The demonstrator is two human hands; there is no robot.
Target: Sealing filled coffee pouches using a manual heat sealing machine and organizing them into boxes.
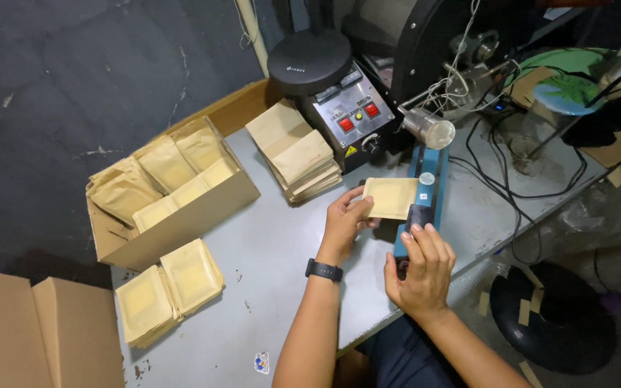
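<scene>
Right hand nearest the camera, palm down on the near end of the blue heat sealer, fingers curled together over its black press bar. Left hand, black wristband, fingers pinched on the left edge of a small kraft pouch; the pouch's right edge lies across the sealer's jaw. Grey surface carries it all. Left of the hands: two short stacks of filled pouches at the surface edge, then an open cardboard box packed with more. Further back, a stack of flat empty pouches beside a metal control box with red switches; cables beyond.

Risk, as a judgement: the pouch sits slightly skewed, so pressing could seal crooked or crease it; left fingertips are near the hot bar and could get pinched or burned.
</scene>
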